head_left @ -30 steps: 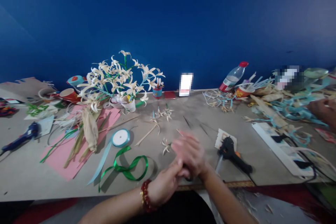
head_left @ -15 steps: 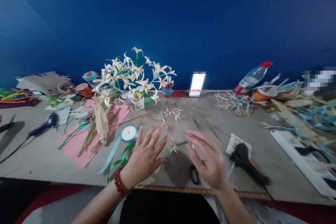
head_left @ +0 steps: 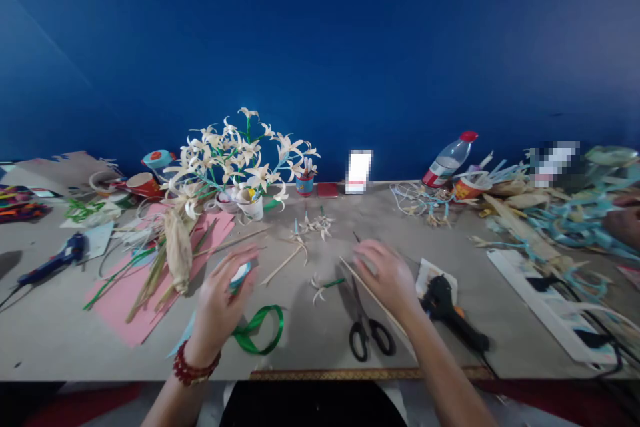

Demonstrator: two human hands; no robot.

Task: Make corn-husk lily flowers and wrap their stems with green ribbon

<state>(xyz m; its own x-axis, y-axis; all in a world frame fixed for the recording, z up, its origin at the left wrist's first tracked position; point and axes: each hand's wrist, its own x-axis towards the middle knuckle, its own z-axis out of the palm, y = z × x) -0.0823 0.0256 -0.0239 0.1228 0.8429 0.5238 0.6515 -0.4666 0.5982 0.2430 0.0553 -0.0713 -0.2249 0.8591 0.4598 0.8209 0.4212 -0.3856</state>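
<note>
My left hand (head_left: pixel 219 299), with a red bead bracelet at the wrist, reaches over a roll of light blue ribbon (head_left: pixel 241 273). Its fingers curl around the roll. A green ribbon loop (head_left: pixel 260 332) lies just right of that hand. My right hand (head_left: pixel 385 275) hovers palm down over a thin wooden stick (head_left: pixel 395 323) that runs under it. Its bent fingers are smeared by motion. Between the hands lies a small pale flower with a green stem (head_left: pixel 323 283). Black-handled scissors (head_left: pixel 369 333) lie near my right wrist.
A black glue gun (head_left: pixel 450 312) lies right of my right hand, a blue one (head_left: pixel 50 261) far left. A pale flower bouquet in a white cup (head_left: pixel 240 160), pink paper (head_left: pixel 130 293), husks and cups sit at the left. A bottle (head_left: pixel 447 159), power strip (head_left: pixel 545 300) and another person's hand (head_left: pixel 625 220) are at the right.
My hands, clasped together a second ago, have parted. The left went left onto the blue ribbon roll, the right moved forward over the stick. The scissors are now uncovered.
</note>
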